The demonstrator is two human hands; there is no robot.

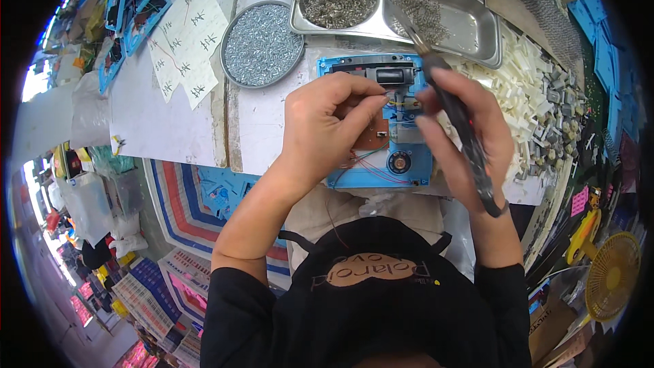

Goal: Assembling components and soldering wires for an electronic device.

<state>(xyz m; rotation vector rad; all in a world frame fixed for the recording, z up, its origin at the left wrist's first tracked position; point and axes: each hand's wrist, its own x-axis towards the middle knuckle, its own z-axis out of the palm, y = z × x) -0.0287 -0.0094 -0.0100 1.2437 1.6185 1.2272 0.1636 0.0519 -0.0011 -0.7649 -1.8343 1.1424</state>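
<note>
A blue plastic housing [351,178] lies on the bench in front of me, with a brown circuit board [372,139], thin coloured wires and a round speaker-like part [399,161] in it. Over its left side, my left hand [323,119] is closed in a pinch; what the fingertips hold is too small to make out. My right hand [480,112] grips a black-handled tool [463,129] with a slim metal tip angled up and away from me. The thumb and fingers of that hand are close to the housing's right edge. The tool's exact kind is unclear.
Beyond the housing stands a metal tray [470,24] with small metal parts. A round bowl [225,58] of small silvery pieces is left of it, beside marked paper [191,41]. White plastic parts [524,88] pile up at right. A yellow fan [613,276] stands lower right.
</note>
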